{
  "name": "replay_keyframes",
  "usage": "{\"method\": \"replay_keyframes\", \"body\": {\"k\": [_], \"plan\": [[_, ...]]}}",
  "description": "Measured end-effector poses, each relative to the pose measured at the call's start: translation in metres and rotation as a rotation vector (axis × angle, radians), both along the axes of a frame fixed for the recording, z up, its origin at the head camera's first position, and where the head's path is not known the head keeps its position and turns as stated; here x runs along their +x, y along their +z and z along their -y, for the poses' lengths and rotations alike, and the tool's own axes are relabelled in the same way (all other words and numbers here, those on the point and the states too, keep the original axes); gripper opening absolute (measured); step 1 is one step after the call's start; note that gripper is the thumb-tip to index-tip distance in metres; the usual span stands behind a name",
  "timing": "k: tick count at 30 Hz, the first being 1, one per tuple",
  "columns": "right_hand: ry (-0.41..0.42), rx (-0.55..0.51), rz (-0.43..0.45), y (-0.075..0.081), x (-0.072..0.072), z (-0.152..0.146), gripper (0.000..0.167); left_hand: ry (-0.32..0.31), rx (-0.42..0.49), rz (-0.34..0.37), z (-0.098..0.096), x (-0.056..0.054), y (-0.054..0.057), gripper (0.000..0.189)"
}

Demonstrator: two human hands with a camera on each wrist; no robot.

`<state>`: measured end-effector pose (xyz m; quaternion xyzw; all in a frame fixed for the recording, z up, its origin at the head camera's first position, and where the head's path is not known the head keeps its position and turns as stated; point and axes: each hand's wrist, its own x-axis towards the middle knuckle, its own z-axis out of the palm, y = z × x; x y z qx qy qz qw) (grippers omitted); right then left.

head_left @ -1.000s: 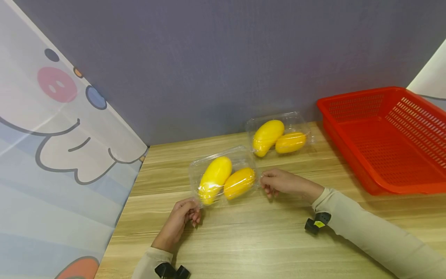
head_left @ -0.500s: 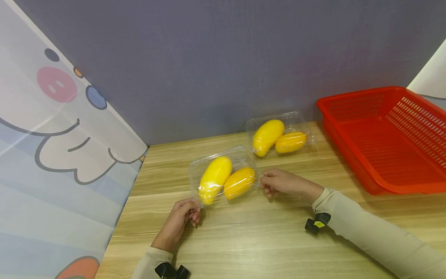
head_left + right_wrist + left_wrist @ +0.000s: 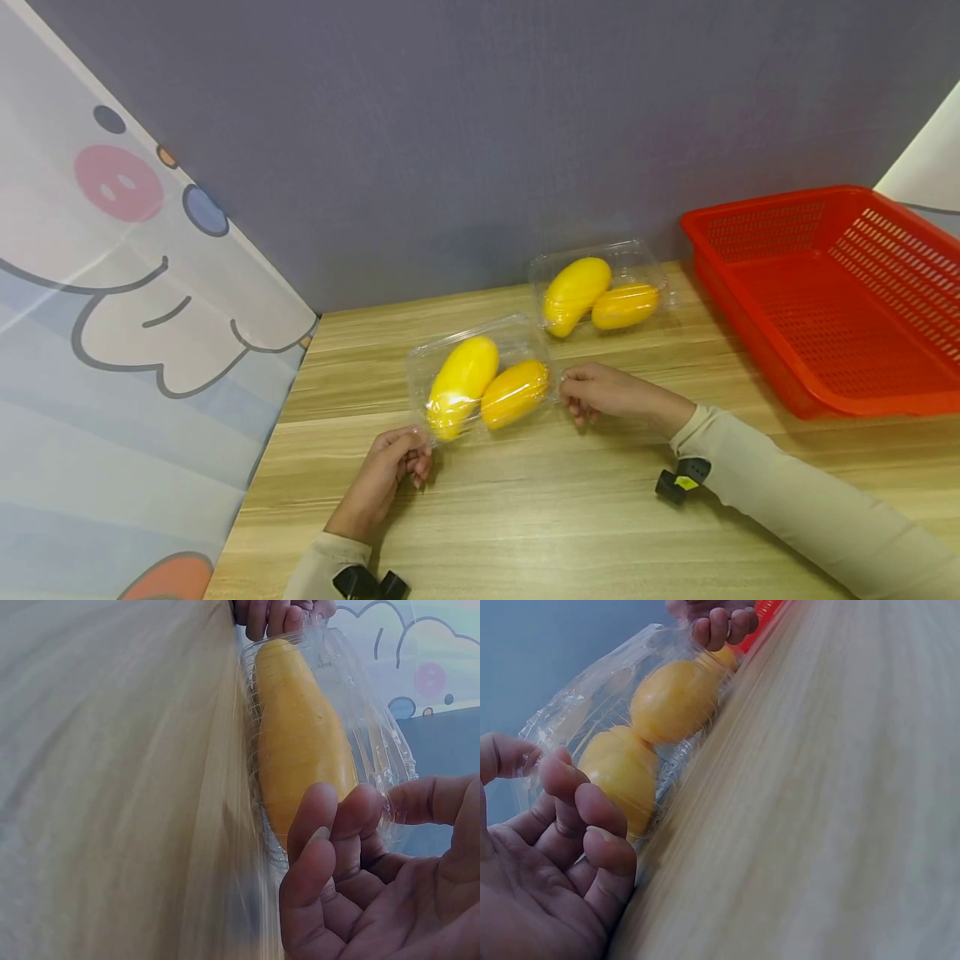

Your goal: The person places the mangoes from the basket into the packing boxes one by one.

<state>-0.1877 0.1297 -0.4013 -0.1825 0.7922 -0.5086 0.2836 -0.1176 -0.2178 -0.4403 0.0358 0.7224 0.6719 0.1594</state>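
A clear plastic clamshell box (image 3: 517,332) lies on the wooden table, with two yellow mangoes inside. The larger, paler mango (image 3: 463,382) is on the left and the smaller, deeper yellow mango (image 3: 516,394) on the right. At the box's near left corner my left hand (image 3: 390,467) pinches the plastic rim between thumb and index finger, as the left wrist view shows. My right hand (image 3: 607,392) pinches the rim at the near right corner the same way; in the right wrist view its other fingers (image 3: 307,877) are loosely curled below.
Behind and to the right, against the grey wall (image 3: 450,150), stands a second clear box (image 3: 637,260) with two mangoes. A red plastic basket (image 3: 780,350) with slotted sides is at the right. A cartoon-printed panel (image 3: 135,333) borders the table's left side.
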Motion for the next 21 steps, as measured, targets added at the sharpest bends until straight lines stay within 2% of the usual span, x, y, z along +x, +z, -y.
{"method": "replay_keyframes", "body": {"k": [9, 21], "plan": [[-0.008, 0.004, -0.004, -0.0015, -0.0005, -0.0001, 0.022, 0.053, -0.02, 0.019, -0.0037, 0.0005, 0.0029, 0.028], [-0.023, 0.011, 0.002, 0.0004, 0.0011, 0.0012, 0.02, 0.002, 0.006, -0.01, 0.0012, -0.0002, -0.001, 0.028]]}}
